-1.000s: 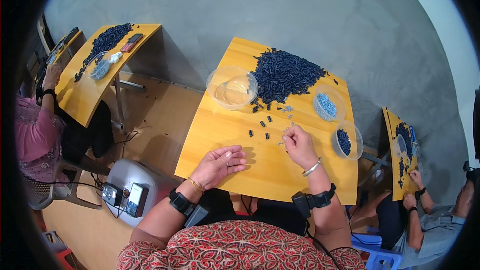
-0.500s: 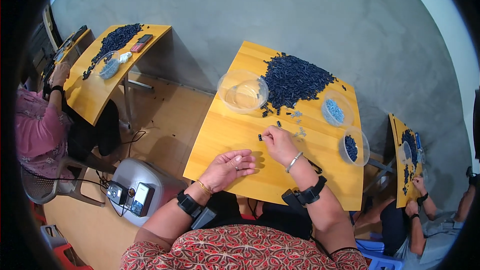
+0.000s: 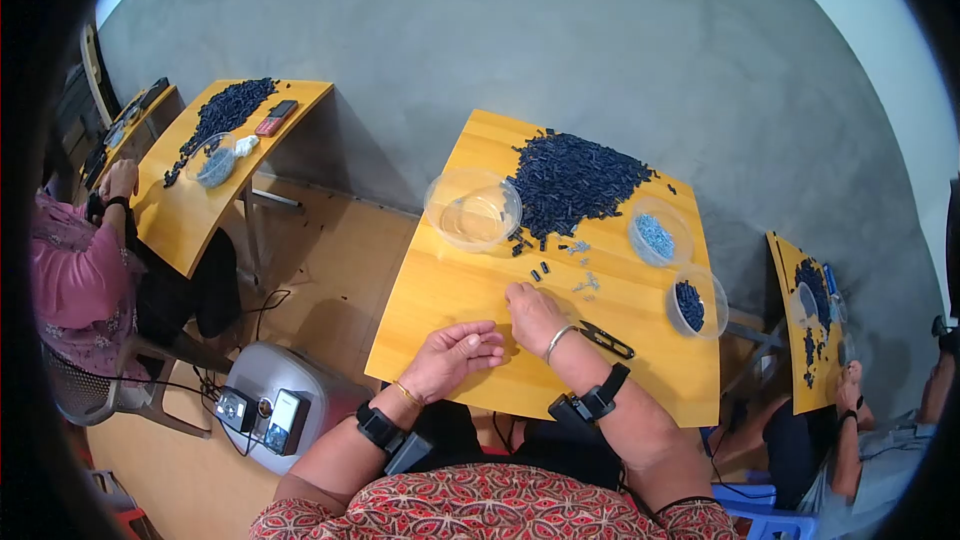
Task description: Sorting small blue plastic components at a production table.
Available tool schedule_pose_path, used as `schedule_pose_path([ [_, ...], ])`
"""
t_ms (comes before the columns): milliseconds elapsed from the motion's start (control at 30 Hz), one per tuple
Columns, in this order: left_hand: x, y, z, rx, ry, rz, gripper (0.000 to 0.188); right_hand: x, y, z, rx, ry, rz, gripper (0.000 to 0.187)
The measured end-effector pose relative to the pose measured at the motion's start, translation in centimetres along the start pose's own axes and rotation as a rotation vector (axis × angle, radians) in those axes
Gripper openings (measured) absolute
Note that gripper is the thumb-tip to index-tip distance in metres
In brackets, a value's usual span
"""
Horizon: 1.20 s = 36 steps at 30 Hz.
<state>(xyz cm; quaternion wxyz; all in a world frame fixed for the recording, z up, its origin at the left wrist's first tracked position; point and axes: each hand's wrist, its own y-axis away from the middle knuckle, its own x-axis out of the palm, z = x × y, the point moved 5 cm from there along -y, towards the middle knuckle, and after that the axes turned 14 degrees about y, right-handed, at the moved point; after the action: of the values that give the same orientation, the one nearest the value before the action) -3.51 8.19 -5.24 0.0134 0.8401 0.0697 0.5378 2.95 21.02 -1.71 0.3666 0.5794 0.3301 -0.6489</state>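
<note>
My left hand [image 3: 458,352] is held above the near part of the yellow table, fingers stretched toward the right and nothing visible in them. Close beside it, my right hand [image 3: 536,318] has its fingers bent down and together; whatever they pinch, if anything, is hidden. Just beyond the right hand, a small dark cylindrical piece [image 3: 535,277] lies near another like it. Small pale blue-grey bits [image 3: 587,282] are scattered there too. Black thread snips [image 3: 607,340] rest right of my right wrist.
Farther off is a large heap of dark pieces [image 3: 575,180], with a clear bowl [image 3: 432,202] to its left. On the right stand a bowl of light-blue bits [image 3: 655,237] and a bowl of dark pieces [image 3: 690,306]. Other people work at tables on both sides.
My right hand has drawn back nearer my left hand. The dark piece at its fingertips now lies on the table beside another one. More of the snips shows.
</note>
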Motion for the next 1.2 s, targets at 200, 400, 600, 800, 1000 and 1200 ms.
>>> schedule_pose_path([
  [200, 0.3, 0.1, 0.4, 0.066, -0.215, -0.079, 0.031, 0.4, 2.2, -1.3, -0.032, -0.163, -0.065, 0.013],
  [400, 0.7, -0.1, 0.5, 0.162, -0.435, -0.064, 0.031, -0.1, 3.4, -3.5, -0.025, -0.296, -0.353, 0.004],
  [600, 0.4, -0.3, 0.9, 0.113, -0.597, -0.176, 0.031, -0.3, 5.5, -1.4, -0.002, -0.290, -0.224, 0.005],
  [800, 0.7, 0.3, 0.2, 0.037, -0.830, -0.268, 0.028, -0.1, 5.8, 0.8, -0.044, -0.169, -0.147, 0.008],
  [1000, 4.0, 0.8, -1.7, 0.588, -1.516, -0.134, 0.027, -1.2, 5.9, -0.1, -0.053, -0.422, -0.316, 0.011],
  [1200, 4.1, -0.1, -0.5, 0.530, -1.761, -0.025, 0.021, 0.1, 6.8, -1.3, 0.129, -0.817, -0.245, 0.010],
])
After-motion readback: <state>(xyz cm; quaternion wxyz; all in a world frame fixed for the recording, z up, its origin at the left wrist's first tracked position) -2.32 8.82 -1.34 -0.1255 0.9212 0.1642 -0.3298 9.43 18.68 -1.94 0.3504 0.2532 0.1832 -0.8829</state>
